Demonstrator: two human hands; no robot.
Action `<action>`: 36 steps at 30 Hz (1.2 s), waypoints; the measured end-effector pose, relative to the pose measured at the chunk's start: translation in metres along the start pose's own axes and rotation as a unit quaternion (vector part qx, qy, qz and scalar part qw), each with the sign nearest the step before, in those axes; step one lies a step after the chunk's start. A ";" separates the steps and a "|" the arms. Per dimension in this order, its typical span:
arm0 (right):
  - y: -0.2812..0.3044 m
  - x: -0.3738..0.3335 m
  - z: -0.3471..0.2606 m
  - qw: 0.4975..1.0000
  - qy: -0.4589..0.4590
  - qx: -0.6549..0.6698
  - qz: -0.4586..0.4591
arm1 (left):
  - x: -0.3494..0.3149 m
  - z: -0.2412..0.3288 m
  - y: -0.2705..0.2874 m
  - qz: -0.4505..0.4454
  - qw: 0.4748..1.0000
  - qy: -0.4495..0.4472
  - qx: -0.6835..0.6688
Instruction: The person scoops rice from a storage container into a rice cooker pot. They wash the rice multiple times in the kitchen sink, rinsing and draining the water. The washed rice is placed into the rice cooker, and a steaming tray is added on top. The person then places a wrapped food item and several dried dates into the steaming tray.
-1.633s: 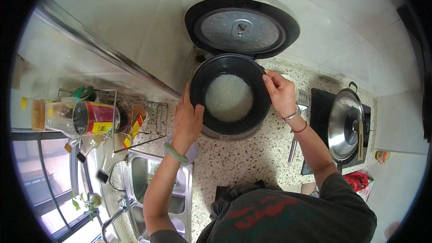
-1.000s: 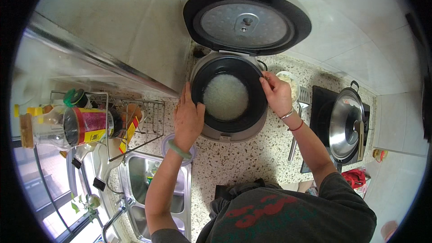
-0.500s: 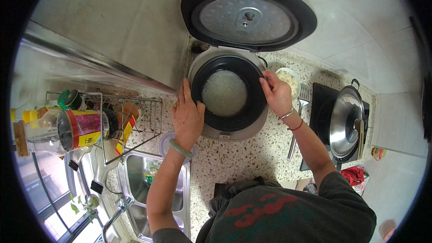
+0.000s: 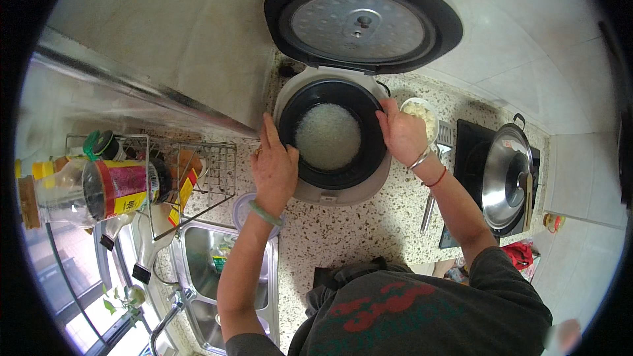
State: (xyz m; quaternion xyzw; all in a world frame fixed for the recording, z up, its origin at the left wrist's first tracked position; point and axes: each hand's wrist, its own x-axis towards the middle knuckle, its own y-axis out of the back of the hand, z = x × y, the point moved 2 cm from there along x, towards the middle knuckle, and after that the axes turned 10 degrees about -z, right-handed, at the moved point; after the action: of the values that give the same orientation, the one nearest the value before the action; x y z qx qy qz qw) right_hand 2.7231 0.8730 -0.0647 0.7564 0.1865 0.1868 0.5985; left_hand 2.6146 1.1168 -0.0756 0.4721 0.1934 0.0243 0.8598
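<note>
A black inner pot (image 4: 372, 158) sits in the body of a light-coloured rice cooker (image 4: 330, 196). White rice (image 4: 328, 137) lies under cloudy water inside the pot. Behind it stands the raised cooker lid (image 4: 359, 23), its metal inner plate showing. My left hand (image 4: 273, 166) grips the pot's left edge, thumb at the rim and fingers stretched along the outer side. At the right edge, my right hand (image 4: 402, 133) is closed on the rim, thumb toward the inside; its other fingertips are partly hidden. Beside that hand is a white bowl (image 4: 432, 133) of pale chopped food.
On the right, a lidded wok (image 4: 506, 181) stands on a black stove (image 4: 467, 151), near a slotted turner (image 4: 444, 137). A wire rack (image 4: 221, 151) with bottles (image 4: 112, 188) is at the left. Below it are a steel sink (image 4: 198, 257) and a round plastic lid (image 4: 242, 211).
My right hand has shifted slightly on the rim, its fingers now more bunched. The pot sits almost unchanged, and my left hand has barely moved.
</note>
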 end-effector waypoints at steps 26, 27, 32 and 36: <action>-0.122 0.101 -0.073 0.794 0.112 0.235 -0.549 | -0.023 -0.024 -0.004 0.059 0.962 -0.070 -0.258; -0.123 0.104 -0.072 0.780 0.083 0.289 -0.549 | -0.023 -0.025 -0.004 0.058 0.961 -0.071 -0.259; -0.118 0.113 -0.050 0.812 0.055 0.283 -0.508 | -0.021 -0.028 -0.004 0.052 0.957 -0.083 -0.272; -0.090 0.098 -0.046 0.874 0.191 -0.011 -0.447 | -0.021 -0.030 -0.007 0.056 0.951 -0.094 -0.290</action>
State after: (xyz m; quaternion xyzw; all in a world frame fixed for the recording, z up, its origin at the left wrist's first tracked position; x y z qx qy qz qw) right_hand 2.7790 0.9807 -0.1365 0.5357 0.6131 0.0418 0.5791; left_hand 2.5838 1.1320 -0.0890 0.2123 0.0699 0.0828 0.9712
